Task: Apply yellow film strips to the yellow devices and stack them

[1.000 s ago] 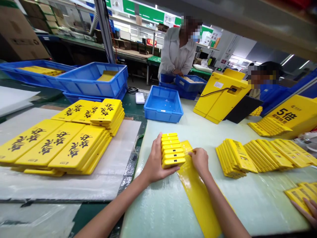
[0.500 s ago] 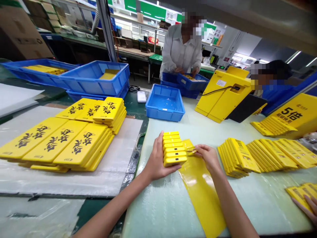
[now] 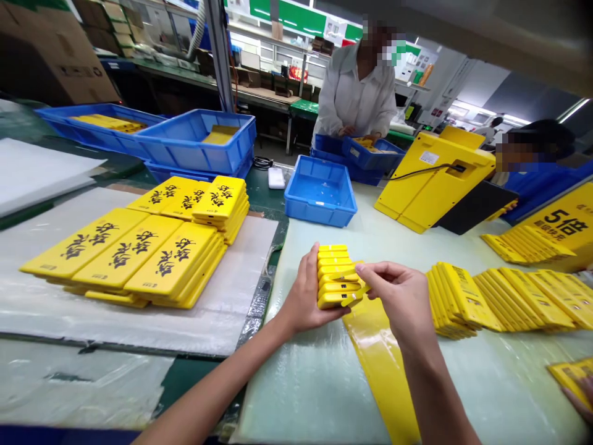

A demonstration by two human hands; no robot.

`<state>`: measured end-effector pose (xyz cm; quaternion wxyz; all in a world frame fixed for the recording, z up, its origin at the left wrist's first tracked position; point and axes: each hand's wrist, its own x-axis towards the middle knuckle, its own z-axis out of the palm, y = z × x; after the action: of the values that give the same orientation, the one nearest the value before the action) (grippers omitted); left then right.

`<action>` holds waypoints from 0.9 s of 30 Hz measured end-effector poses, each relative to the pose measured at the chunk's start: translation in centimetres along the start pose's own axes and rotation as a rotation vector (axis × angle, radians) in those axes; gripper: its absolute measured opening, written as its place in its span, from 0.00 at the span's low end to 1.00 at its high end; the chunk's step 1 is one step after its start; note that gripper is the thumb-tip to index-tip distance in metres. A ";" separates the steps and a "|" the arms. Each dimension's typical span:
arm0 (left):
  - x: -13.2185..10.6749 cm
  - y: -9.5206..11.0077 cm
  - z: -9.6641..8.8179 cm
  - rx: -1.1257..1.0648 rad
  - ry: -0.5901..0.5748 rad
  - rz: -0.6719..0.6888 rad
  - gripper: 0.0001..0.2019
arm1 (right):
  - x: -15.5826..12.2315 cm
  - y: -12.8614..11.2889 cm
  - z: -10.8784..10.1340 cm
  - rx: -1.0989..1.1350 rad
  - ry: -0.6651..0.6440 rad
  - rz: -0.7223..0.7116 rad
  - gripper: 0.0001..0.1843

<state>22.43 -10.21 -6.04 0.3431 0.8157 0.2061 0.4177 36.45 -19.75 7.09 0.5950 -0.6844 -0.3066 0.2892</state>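
My left hand [image 3: 308, 296] cradles a stack of several flat yellow units [image 3: 336, 278], their narrow ends with small dark ports facing up. My right hand [image 3: 398, 296] sits just beside the stack, its fingertips pinching a small thin yellow strip [image 3: 359, 292] against the stack's near end. Below my hands, a long glossy yellow sheet [image 3: 382, 364] lies on the pale table mat [image 3: 296, 395]. Rows of leaning yellow units [image 3: 503, 303] stand to the right. Another person's hand [image 3: 581, 395] rests on yellow units [image 3: 572, 377] at the lower right corner.
Stacks of yellow units with black calligraphy [image 3: 171, 259] lie on a white foam sheet to the left. A blue plastic crate [image 3: 319, 193] stands ahead. A person in a white shirt [image 3: 359, 86] works at blue crates behind it; a yellow display stand [image 3: 433, 179] stands right.
My right hand has lifted from the yellow sheet and moved against the stack, carrying the small strip. The view has swung, shifting everything rightward in the frame.
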 end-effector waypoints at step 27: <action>0.1 0.0 -0.1 -0.016 -0.006 -0.007 0.69 | 1.1 -2.2 -3.1 -0.028 -0.156 -0.028 0.21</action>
<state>22.38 -10.08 -5.94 0.3515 0.8134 0.2045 0.4159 39.31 -20.64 9.64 0.5637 -0.6637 -0.3654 0.3290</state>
